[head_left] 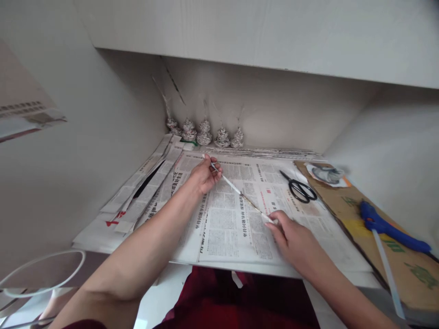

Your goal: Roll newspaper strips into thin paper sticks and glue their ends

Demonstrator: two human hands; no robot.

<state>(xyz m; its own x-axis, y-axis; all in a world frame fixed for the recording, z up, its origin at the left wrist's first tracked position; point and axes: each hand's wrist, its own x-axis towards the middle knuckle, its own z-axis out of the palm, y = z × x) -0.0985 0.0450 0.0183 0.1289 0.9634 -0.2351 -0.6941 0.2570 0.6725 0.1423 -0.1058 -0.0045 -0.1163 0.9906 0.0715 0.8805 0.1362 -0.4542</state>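
Note:
A thin rolled newspaper stick [240,193] stretches slantwise between my two hands, a little above the newspaper sheet [222,228] on the table. My left hand [206,174] pinches its far upper end, fingers closed. At the near lower end, my right hand [284,230] grips it between thumb and fingers. Black-handled scissors [300,189] lie on the newspaper, to the right of the stick and apart from both hands.
Several woven paper gourd shapes [205,133] stand along the back wall, behind a bundle of paper sticks [267,154]. Newspaper strips [151,173] are piled at left. On cardboard [404,269] at right lies a blue glue gun [391,228]. An overhanging white panel [257,36] is above.

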